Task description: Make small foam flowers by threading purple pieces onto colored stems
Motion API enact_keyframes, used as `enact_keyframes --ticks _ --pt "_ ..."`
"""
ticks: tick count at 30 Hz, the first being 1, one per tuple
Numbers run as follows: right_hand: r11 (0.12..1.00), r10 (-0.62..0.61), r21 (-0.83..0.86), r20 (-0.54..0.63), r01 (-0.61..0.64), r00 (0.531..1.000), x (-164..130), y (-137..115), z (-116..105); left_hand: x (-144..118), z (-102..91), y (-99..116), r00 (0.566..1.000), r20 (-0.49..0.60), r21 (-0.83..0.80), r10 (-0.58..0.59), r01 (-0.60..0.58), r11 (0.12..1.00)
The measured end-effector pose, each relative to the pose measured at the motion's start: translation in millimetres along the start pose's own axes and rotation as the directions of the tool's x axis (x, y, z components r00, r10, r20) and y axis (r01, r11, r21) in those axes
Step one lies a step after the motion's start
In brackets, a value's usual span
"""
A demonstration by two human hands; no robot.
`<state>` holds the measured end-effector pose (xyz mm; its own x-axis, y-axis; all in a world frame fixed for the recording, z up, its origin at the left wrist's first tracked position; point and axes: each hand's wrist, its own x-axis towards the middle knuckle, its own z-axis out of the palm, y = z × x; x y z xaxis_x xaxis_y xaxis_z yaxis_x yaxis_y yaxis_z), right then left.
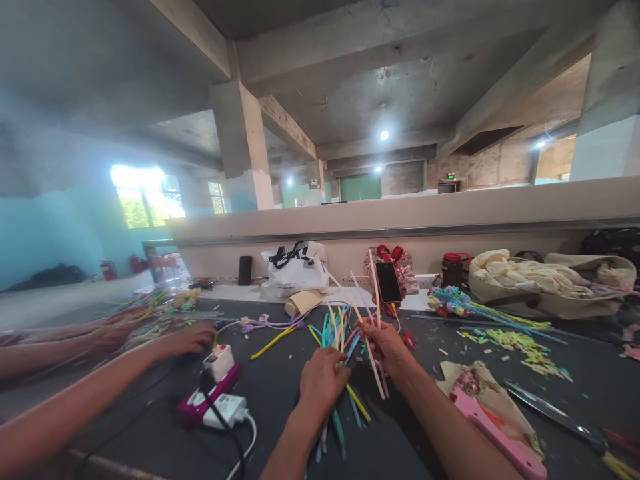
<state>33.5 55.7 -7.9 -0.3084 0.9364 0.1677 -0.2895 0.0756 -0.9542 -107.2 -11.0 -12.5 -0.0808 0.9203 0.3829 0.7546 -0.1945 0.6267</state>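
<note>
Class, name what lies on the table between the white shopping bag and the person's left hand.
In the head view, a tan paper roll and coloured sticks.

two hands (320,380) (own), one phone (388,282)

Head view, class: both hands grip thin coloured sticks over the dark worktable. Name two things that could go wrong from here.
1. The right hand holds several long pale sticks fanned loosely; one could slip from the grip into the coloured stick bundle under the left hand.
2. A co-worker's hand sits close to the white and pink power strip; its black cable might snag stray sticks.
</note>
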Motion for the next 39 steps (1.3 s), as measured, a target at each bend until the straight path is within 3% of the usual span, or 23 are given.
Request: enact_keyframes --ticks 4,8,14,22,30,39 --pt "0.984 0.002 -0.176 0.069 0.010 0.998 -1.8 1.9 7.4 6.1 -6.8 3.5 0.997 -0.062 -0.215 -0.052 0.038 0.976" --pt "0.920 0.006 -0.389 0.138 0.048 0.990 -9.2 5.4 23.6 11.1 -8.5 -2.6 0.992 0.060 -0.426 -0.114 0.128 0.895" --pt "0.809 -0.100 -0.570 0.108 0.144 0.989 -21.0 9.1 40.8 13.5 -6.6 -16.5 0.959 0.132 -0.592 -0.250 0.279 0.756" --pt "0.858 0.037 -0.514 0.091 0.015 0.995 -17.2 11.3 39.4 12.7 -9.6 -17.5 0.936 0.168 -0.712 -0.310 0.333 0.618" --pt "0.915 0.097 -0.399 0.063 -0.064 0.993 -18.0 9.8 33.2 13.4 -10.9 -18.4 0.909 0.159 -0.821 -0.385 0.338 0.460" --pt "0.871 0.066 -0.475 -0.138 -0.124 0.988 -2.2 7.9 3.1 16.7 -23.5 -20.4 0.897 0.095 -0.937 -0.431 0.226 0.265"
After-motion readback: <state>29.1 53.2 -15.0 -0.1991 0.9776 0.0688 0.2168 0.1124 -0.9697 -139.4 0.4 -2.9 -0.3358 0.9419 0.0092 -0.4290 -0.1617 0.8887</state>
